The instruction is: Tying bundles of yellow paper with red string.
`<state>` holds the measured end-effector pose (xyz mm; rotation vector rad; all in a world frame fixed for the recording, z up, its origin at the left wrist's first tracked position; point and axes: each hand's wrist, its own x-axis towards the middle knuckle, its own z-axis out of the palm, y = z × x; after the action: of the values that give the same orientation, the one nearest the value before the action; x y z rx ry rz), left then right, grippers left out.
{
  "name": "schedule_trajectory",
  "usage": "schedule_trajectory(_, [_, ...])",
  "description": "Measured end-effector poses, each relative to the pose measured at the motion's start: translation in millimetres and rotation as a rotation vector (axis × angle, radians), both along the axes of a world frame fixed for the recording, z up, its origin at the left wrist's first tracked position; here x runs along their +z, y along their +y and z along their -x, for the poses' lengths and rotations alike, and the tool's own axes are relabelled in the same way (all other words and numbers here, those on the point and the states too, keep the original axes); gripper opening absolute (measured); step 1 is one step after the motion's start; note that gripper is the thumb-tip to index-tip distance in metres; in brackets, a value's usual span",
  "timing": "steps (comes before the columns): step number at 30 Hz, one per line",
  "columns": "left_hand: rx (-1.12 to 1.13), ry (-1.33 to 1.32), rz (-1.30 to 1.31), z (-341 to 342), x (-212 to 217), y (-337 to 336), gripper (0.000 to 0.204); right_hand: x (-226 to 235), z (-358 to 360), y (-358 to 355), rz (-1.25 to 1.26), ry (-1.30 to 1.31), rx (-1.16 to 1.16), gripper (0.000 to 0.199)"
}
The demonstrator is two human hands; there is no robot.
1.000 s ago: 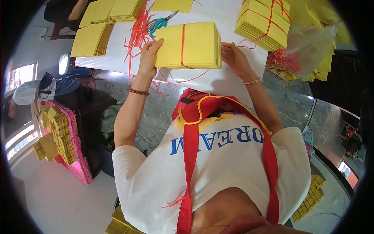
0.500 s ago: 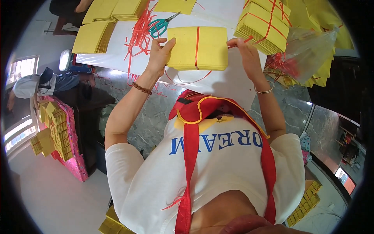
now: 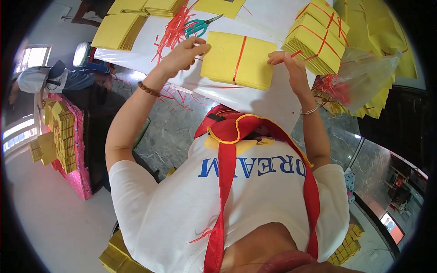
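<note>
A thick stack of yellow paper sheets (image 3: 223, 57) lies near the table's front edge, with a flat red plastic strip (image 3: 240, 59) across it. My left hand (image 3: 184, 57) is at the stack's left edge. Its thumb and forefinger tips are close together there, the other fingers curled; what they pinch, if anything, does not show clearly. At the stack's right edge my right hand (image 3: 293, 70) is closed in a pinch, a short piece of red strip (image 3: 297, 53) showing by its fingers. Another red strip runs along the table just below the stack.
Green-handled scissors (image 3: 198, 27) and a heap of loose red strips (image 3: 175, 32) lie behind my left hand. Yellow stacks (image 3: 119, 31) stand far left; tied bundles (image 3: 316, 41) stand right, beside a clear plastic bag (image 3: 368, 75). Another person (image 3: 63, 82) is at the far left.
My left hand has shifted left, off the stack's face to its edge. The loose strip below the stack lies straighter. The stack appears slightly turned; my right hand stays by its right edge.
</note>
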<state>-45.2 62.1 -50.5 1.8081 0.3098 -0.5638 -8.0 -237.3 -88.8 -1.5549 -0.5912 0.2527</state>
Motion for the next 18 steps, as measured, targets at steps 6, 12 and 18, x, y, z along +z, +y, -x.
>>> schedule_trajectory(6, [-0.151, -0.396, -0.204, -2, 37, 22, 0.029, -6, -14, -6, 0.11, 0.037, -0.051, 0.042])
schedule_trajectory(12, [-0.234, -0.822, -0.39, -37, 68, 15, 0.036, -8, -23, -1, 0.031, 0.13, -0.119, 0.044])
schedule_trajectory(18, [-0.98, -0.725, -0.425, -62, 98, -94, 0.034, -5, -22, 12, 0.167, 0.175, -0.14, 0.033])
